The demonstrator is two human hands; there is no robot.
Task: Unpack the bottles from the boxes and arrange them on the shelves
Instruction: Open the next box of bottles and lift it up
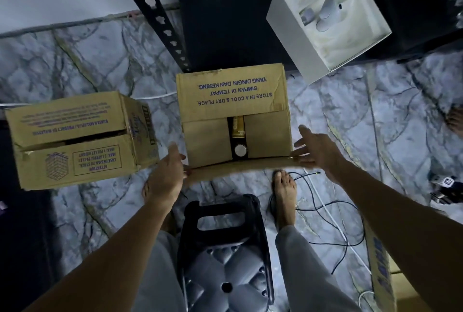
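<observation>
Between the two hands, the cardboard box (233, 96) is sitting on the floor (338, 111). The left hand (166, 174) is reaching its left near corner with fingers straight and together, while the right hand (315, 148) is spreading open by the right corner. A bottle (239, 136) is showing through the flap gap, just ahead of both.

Centre cardboard box (233, 96) sits on the floor (87, 61), far flap folded over the top, two side flaps folded in with a gap between them, near flap folded out. In the gap is a dark bottle (238, 133) with a gold label, silver cap toward the near side. Second cardboard box (75, 136) stands to its left, flaps nearly closed; black metal shelf rack (225, 23) stands just behind the centre box.
</observation>
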